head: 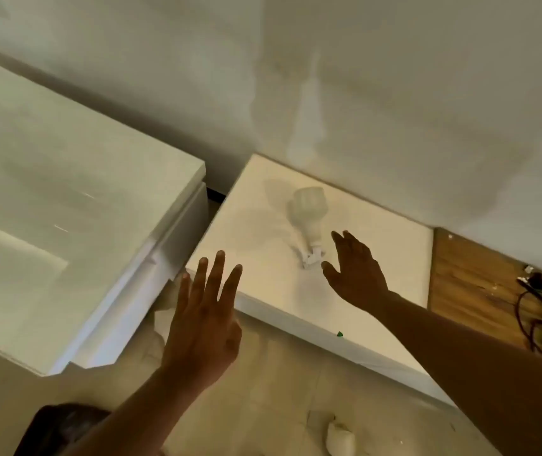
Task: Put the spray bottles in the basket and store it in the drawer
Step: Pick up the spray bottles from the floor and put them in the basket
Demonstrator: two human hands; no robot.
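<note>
Your right hand is spread wide, fingers apart and palm down, holding nothing. Just beyond its thumb and fingertips lies the pale translucent plastic spray bottle, on its side, with the white trigger head pointing back toward your hand and the rounded body pointing away toward the wall. The bottle and hand appear close but not touching (the blur makes the gap hard to judge). The bottle rests on the low white rectangular cabinet top, which runs under your right hand and forearm.

Your left hand is also empty, fingers splayed and pointing forward, hovering nearer to you than the right and over the front left corner of that white top.

Left of the left hand stands a taller glossy white unit. Below both hands is beige tiled floor. Far right of your right arm, past the cabinet's edge, are a brown wood-grain panel and a tangle of dark cables.
</note>
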